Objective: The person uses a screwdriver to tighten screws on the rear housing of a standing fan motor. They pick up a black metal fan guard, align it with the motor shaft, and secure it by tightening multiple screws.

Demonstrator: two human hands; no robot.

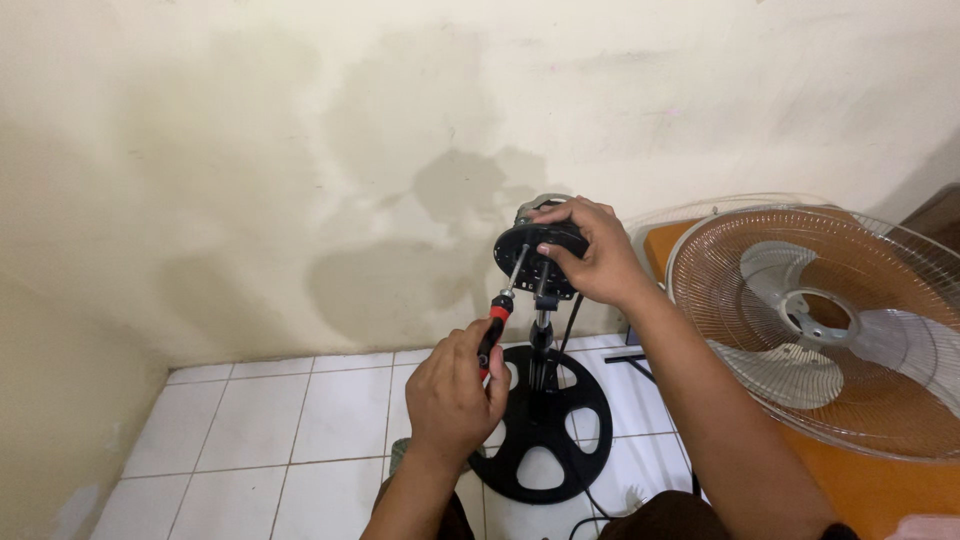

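Head view: left hand [450,395] wrapped around screwdriver [503,300]; right hand [590,255] clamps fan motor [535,262] above it. Motor likely heavy, rigid; best gripped by its rim.

Support: white tiled floor [300,430] under me | on it: round black plastic fan base [545,425] with cut-out holes | near it: thin black cable [640,372] on the tiles

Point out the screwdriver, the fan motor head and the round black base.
screwdriver [497,318]: head view, red-and-black handle.
fan motor head [530,262]: head view, black face plate.
round black base [590,410]: head view, right rim.
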